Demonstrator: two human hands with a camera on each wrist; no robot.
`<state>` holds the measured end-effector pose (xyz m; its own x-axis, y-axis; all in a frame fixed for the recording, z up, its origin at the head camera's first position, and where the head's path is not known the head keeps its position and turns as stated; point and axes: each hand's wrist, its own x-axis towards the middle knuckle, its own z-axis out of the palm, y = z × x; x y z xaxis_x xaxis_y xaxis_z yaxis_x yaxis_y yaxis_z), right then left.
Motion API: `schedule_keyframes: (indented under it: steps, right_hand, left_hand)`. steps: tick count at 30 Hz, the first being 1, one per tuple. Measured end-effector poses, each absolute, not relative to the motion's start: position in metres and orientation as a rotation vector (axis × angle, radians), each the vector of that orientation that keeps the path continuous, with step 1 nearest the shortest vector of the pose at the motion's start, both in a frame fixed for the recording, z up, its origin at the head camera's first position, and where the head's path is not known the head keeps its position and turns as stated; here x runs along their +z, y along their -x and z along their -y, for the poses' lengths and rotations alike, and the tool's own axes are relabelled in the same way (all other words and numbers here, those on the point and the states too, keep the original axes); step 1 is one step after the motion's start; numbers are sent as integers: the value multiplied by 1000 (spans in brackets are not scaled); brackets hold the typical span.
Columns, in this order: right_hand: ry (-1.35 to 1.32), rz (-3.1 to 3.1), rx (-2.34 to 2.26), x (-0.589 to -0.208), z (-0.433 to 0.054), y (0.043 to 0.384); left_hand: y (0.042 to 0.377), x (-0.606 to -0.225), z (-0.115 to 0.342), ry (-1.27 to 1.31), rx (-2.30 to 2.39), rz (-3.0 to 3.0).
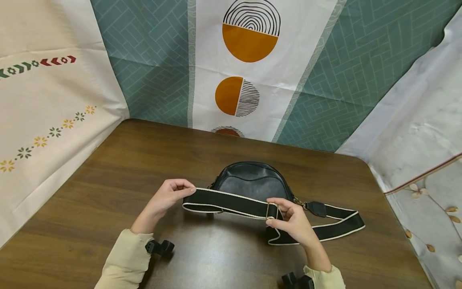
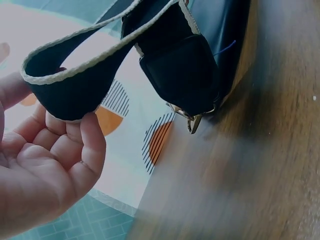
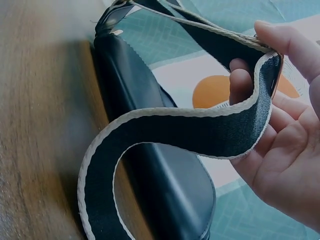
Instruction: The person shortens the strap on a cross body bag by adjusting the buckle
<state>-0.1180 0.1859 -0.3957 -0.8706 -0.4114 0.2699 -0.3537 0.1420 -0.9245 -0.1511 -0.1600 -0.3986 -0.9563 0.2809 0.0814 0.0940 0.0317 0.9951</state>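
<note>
A black half-moon shoulder bag (image 1: 252, 182) lies on the wooden table, behind both hands. Its wide black strap (image 1: 229, 201) with cream edges is stretched between them. My left hand (image 1: 169, 197) pinches the folded loop of the strap (image 2: 82, 97) between thumb and fingers. At the other end, my right hand (image 1: 294, 222) holds the strap at its gold slider buckle (image 1: 268, 210), with the thumb on one edge and fingers on the other. Slack strap curls below and right of that hand. In the left wrist view, a leather strap tab (image 2: 177, 70) ends in a gold clasp (image 2: 194, 124).
The brown wooden table (image 1: 90, 200) extends around the bag. Behind it hangs a teal and white patterned cloth (image 1: 151, 80). Light cloths stand along the left and right sides. To the right, the strap's far bend (image 1: 355, 220) lies on the table.
</note>
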Motion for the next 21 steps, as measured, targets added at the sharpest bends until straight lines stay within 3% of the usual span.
schedule_keyframes:
  steps: [21]
  right_hand:
    - [885,-2234,-1906,-397,-172,120]
  left_hand:
    - [154,-396,136,-425,1924,-2293]
